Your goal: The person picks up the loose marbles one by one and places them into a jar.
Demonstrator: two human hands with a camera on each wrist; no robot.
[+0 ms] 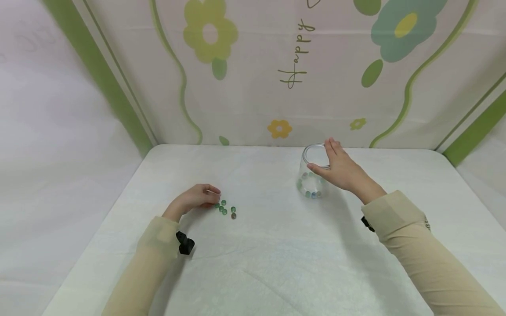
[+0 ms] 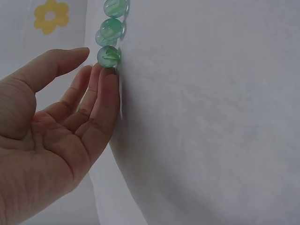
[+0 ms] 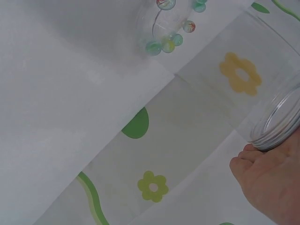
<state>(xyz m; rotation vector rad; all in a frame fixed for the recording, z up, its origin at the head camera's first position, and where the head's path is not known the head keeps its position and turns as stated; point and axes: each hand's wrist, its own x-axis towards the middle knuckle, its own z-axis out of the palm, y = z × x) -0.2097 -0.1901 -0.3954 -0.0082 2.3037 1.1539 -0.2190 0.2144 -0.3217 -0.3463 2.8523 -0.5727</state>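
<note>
On the left of the white table, my left hand hovers at a loose cluster of green glass marbles. In the left wrist view its thumb stands apart from the bent fingers, whose tips reach the nearest marble. Nothing shows between thumb and fingers. My right hand holds a clear glass jar at its rim, thumb on the near side and fingers at the right. The jar stands upright with several marbles around its bottom. The right fingertips are partly hidden in the right wrist view.
The white tabletop lies between and in front of the hands. One brownish marble sits at the cluster's near edge. A flower-printed cloth hangs behind the far table edge, close to the jar.
</note>
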